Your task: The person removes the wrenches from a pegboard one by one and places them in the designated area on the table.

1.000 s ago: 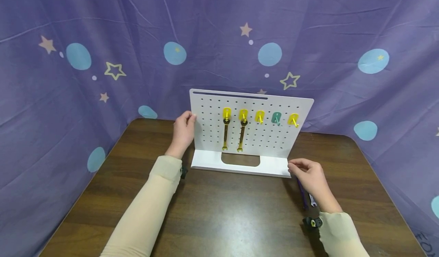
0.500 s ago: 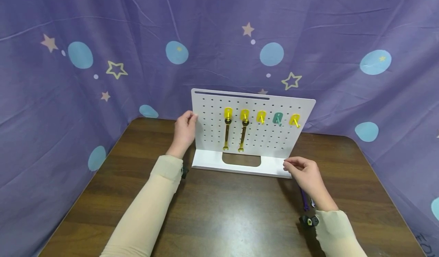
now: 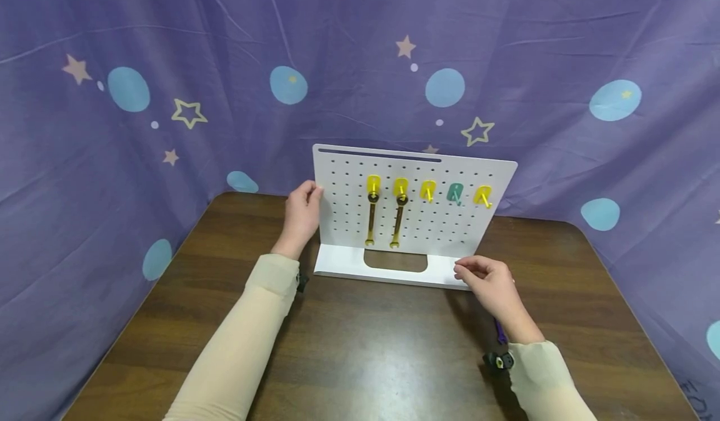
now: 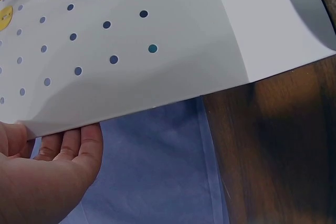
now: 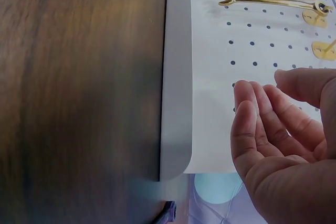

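Note:
A white pegboard stand [image 3: 433,230] stands upright on the table. My left hand [image 3: 300,212] grips its left edge; in the left wrist view the thumb is on the front and the fingers [image 4: 90,145] reach behind. Over the right end of the base is my right hand [image 3: 488,282], fingers loosely bent and holding nothing. Two gold combination wrenches, a left one [image 3: 370,221] and a right one [image 3: 397,224], hang from yellow hooks. Further right, a yellow hook [image 3: 428,191], a green hook [image 3: 455,193] and another yellow hook [image 3: 482,196] bear nothing.
A purple wrench [image 3: 500,332] lies on the wooden table [image 3: 360,346], partly hidden beneath my right forearm. Purple fabric [image 3: 349,52] with stars and blue circles hangs behind and beside the table.
My right hand has moved left from the base's right end to above it, covering more of the purple wrench's surroundings. My left hand stays on the pegboard's edge.

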Demonstrator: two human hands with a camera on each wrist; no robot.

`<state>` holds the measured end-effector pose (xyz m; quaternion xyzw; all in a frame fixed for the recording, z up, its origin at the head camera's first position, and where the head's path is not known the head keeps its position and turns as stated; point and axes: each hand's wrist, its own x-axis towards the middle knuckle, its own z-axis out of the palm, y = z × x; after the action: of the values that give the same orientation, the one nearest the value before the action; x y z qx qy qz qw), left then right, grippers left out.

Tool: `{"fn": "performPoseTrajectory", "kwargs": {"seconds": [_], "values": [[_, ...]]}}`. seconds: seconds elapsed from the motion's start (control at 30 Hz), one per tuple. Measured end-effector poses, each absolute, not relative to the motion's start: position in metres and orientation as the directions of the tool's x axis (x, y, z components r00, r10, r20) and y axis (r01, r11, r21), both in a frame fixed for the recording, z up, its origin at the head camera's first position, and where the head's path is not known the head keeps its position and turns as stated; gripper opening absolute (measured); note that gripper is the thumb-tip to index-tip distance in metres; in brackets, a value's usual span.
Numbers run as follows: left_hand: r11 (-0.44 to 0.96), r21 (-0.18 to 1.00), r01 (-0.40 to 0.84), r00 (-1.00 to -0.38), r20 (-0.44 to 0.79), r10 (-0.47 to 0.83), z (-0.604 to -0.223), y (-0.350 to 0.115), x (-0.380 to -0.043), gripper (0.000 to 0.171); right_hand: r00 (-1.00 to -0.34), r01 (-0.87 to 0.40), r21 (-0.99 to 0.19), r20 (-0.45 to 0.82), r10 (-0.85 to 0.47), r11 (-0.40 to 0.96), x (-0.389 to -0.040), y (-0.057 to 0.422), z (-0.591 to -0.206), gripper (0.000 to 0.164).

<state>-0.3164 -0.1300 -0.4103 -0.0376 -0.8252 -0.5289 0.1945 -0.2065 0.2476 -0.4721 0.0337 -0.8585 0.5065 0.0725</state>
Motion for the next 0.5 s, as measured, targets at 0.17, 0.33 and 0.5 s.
{"fn": "performPoseTrajectory", "kwargs": {"seconds": [0.17, 0.33, 0.5], "values": [[0.442, 0.855, 0.273, -0.924, 0.36, -0.126, -0.4104, -0.1293, -0.3164, 0.023, -0.983, -0.154, -0.849, 0.182, 0.005, 0.505, -0.2064, 0.2454, -0.472, 0.016], [0.43, 0.86, 0.276, -0.924, 0.361, -0.129, -0.4086, -0.1297, -0.3162, 0.023, -0.982, -0.169, -0.853, 0.187, -0.014, 0.494, -0.2078, 0.2436, -0.4705, 0.019], [0.436, 0.86, 0.266, -0.924, 0.356, -0.14, -0.4089, -0.1308, -0.3157, 0.022, -0.978, -0.193, -0.86, 0.204, -0.029, 0.473, -0.208, 0.2397, -0.4686, 0.021]]}}
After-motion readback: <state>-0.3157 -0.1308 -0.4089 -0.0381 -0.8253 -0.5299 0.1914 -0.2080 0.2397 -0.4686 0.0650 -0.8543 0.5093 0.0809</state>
